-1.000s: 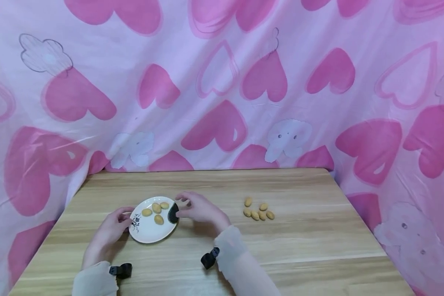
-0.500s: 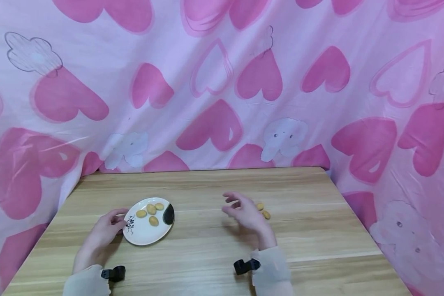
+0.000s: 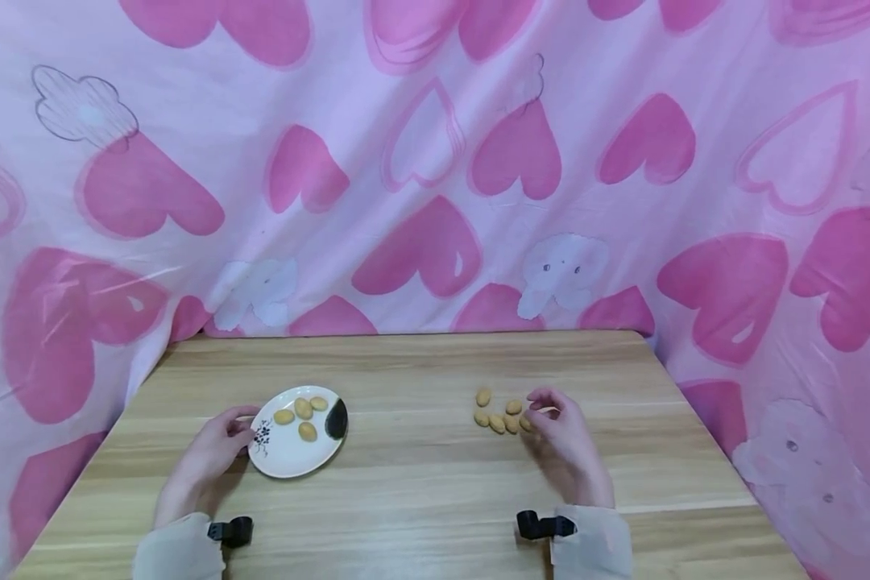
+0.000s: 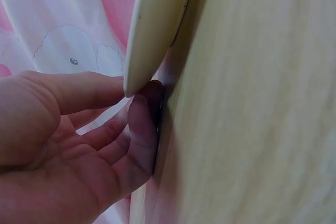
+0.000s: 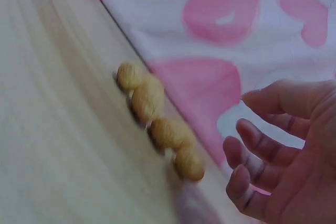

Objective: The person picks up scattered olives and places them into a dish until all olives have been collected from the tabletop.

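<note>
A white round plate point(image 3: 290, 455) with a black patch and a dark floral print lies at the left of the table in the head view. Several tan, oval, nut-like pieces point(image 3: 304, 408) sit on it. My left hand point(image 3: 206, 455) pinches the plate's left rim; in the left wrist view the thumb is on the rim and the fingers curl below. At the right, my right hand point(image 3: 573, 447) hovers beside a loose group of more such pieces point(image 3: 497, 423), partly covering the rightmost one. Its fingers are loosely bent and hold nothing in the right wrist view, apart from the rough-skinned pieces point(image 5: 170, 133).
The wooden table point(image 3: 406, 499) stretches between the plate and the loose group. A pink curtain point(image 3: 420, 161) with hearts hangs behind its back edge and along the sides. A small black camera sits on each wrist.
My right hand has left the plate's right rim and moved right across the table to the loose nut-like pieces. The left hand has stayed at the plate's left rim.
</note>
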Action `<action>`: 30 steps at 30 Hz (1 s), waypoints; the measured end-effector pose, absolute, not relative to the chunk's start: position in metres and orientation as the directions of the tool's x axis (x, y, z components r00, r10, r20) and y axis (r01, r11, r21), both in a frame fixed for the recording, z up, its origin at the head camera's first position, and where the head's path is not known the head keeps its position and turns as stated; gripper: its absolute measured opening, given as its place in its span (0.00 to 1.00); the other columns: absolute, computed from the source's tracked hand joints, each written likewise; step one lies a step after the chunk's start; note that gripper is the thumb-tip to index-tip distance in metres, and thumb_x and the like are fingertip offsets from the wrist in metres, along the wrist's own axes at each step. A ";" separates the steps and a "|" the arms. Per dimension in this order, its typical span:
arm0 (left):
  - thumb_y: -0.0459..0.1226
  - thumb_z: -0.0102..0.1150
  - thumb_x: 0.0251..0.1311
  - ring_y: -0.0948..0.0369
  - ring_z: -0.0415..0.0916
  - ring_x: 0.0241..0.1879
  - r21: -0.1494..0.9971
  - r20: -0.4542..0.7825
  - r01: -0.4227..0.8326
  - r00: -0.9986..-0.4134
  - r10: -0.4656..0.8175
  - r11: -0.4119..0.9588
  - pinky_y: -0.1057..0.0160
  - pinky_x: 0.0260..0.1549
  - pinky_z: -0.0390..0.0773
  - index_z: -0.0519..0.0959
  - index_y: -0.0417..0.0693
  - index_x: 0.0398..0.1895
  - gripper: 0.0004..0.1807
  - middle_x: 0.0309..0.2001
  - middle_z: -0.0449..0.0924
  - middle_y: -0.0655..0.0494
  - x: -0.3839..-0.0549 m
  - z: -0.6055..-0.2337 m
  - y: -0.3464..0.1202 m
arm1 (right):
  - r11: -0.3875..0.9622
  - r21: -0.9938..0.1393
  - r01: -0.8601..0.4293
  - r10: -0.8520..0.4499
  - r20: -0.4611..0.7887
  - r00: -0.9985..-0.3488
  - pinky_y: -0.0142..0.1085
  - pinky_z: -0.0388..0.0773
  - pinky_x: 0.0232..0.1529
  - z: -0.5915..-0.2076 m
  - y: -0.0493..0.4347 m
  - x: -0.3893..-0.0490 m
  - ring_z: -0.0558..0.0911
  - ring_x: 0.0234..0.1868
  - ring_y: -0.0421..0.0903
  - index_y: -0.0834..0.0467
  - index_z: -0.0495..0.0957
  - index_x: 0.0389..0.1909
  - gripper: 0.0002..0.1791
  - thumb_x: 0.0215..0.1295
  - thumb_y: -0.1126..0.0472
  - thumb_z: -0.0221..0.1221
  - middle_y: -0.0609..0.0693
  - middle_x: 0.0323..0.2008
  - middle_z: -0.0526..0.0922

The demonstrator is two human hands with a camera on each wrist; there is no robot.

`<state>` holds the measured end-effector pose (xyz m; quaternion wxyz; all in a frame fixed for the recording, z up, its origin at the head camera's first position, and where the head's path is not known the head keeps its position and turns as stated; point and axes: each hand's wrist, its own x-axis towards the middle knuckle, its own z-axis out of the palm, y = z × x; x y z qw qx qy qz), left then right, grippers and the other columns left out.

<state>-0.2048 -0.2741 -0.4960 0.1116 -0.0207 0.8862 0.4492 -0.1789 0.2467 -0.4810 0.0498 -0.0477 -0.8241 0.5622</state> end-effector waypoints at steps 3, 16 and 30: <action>0.30 0.46 0.69 0.49 0.71 0.46 0.797 -0.213 -0.135 -0.975 0.065 0.588 0.58 0.39 0.73 0.64 0.33 0.67 0.23 0.48 0.73 0.38 -0.206 -0.497 -0.272 | 0.305 -0.949 0.084 0.170 -0.032 -0.985 0.38 0.76 0.33 -0.487 0.254 -0.176 0.76 0.33 0.50 0.68 0.72 0.51 0.16 0.62 0.73 0.59 0.58 0.40 0.75; 0.28 0.44 0.69 0.51 0.71 0.44 0.808 -0.222 -0.153 -0.974 0.053 0.568 0.60 0.38 0.72 0.64 0.33 0.66 0.23 0.47 0.74 0.40 -0.207 -0.500 -0.272 | 0.481 -0.871 0.096 0.176 -0.012 -0.984 0.36 0.76 0.30 -0.506 0.256 -0.178 0.76 0.33 0.47 0.68 0.74 0.46 0.12 0.61 0.73 0.60 0.57 0.37 0.78; 0.29 0.44 0.69 0.50 0.71 0.45 0.801 -0.226 -0.153 -0.972 0.057 0.579 0.59 0.39 0.72 0.62 0.33 0.67 0.24 0.48 0.73 0.39 -0.206 -0.498 -0.271 | 0.672 -0.737 0.076 0.138 0.023 -0.990 0.40 0.71 0.39 -0.503 0.247 -0.178 0.75 0.36 0.48 0.64 0.77 0.41 0.13 0.53 0.73 0.60 0.53 0.34 0.77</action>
